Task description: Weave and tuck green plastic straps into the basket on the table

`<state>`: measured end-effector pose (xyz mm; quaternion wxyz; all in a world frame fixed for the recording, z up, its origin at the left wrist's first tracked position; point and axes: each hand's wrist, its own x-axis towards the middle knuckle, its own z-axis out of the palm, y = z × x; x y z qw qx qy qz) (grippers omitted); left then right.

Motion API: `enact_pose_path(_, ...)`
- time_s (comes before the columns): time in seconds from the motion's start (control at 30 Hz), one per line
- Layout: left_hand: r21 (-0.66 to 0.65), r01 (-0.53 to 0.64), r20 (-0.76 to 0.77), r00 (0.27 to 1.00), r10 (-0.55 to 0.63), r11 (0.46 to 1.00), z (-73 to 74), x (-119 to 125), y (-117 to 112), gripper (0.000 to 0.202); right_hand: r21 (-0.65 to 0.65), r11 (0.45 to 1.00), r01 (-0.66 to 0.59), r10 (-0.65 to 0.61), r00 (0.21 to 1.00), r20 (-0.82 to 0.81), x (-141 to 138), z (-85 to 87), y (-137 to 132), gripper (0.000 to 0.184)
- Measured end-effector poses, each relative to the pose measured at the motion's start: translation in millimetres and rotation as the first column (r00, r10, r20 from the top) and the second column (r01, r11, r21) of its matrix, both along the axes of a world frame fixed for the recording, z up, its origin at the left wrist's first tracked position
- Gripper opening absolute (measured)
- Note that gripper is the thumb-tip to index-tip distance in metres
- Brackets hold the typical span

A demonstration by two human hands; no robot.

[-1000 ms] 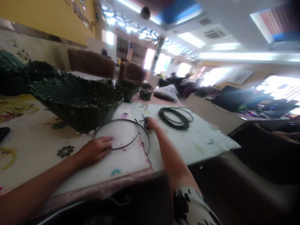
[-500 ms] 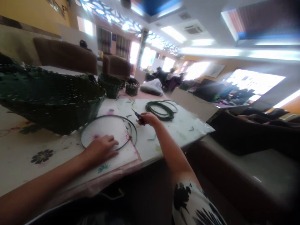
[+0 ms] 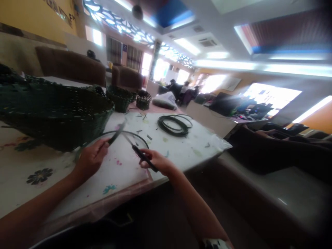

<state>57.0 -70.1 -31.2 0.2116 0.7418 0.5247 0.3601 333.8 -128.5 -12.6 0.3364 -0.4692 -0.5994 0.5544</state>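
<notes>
My left hand (image 3: 90, 157) is closed around a flat dark strip (image 3: 113, 138), whose far end looks pale and blurred. Under and behind it, a thin dark hoop (image 3: 138, 135) curves over the table, partly hidden by the hand. My right hand (image 3: 155, 160) grips a black-handled knife (image 3: 144, 157). Its thin grey blade points up and left, with the tip near the strip; whether they touch I cannot tell. Beyond my right hand lies a coil of dark green strip (image 3: 172, 129).
A large dark green woven basket (image 3: 57, 117) stands on the left of the flowered table cover (image 3: 124, 186). Smaller baskets (image 3: 143, 100) and a whitish plastic bag (image 3: 166, 99) are at the back. Short strip scraps (image 3: 149, 137) lie scattered. The table edge drops off at the right.
My left hand has lifted off the table and closed on the strip. My right hand has come nearer with the knife, towards my left hand. The view has shifted slightly.
</notes>
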Motion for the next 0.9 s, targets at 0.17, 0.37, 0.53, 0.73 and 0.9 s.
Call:
enact_pose_path(0.17,-0.083,0.081,0.224,0.973,-0.061,0.993,-3.4,-14,5,0.066,0.041,0.999,0.004,0.001,0.993,-0.119,-15,-3.1,18,0.061)
enact_pose_path(0.37,-0.263,0.220,0.429,0.899,-0.090,0.939,-8.5,-23,8,0.071,0.056,0.998,-0.037,0.047,0.984,-0.174,-30,-2.9,33,0.063)
enact_pose_path(0.53,-0.334,0.196,0.442,0.897,-0.031,0.922,-5.4,-19,6,0.073,0.022,0.998,0.054,-0.048,0.972,-0.230,-42,-11.0,37,0.045)
enact_pose_path(0.73,-0.450,0.140,0.390,0.919,0.053,0.882,0.7,-11,3,0.072,-0.044,0.996,0.079,-0.086,0.981,-0.172,-43,-31.1,44,0.035)
enact_pose_path(0.9,-0.518,0.089,0.391,0.909,0.143,0.851,12.2,-9,-2,0.078,-0.059,0.998,0.028,-0.035,0.993,-0.115,-43,-32.7,50,0.033)
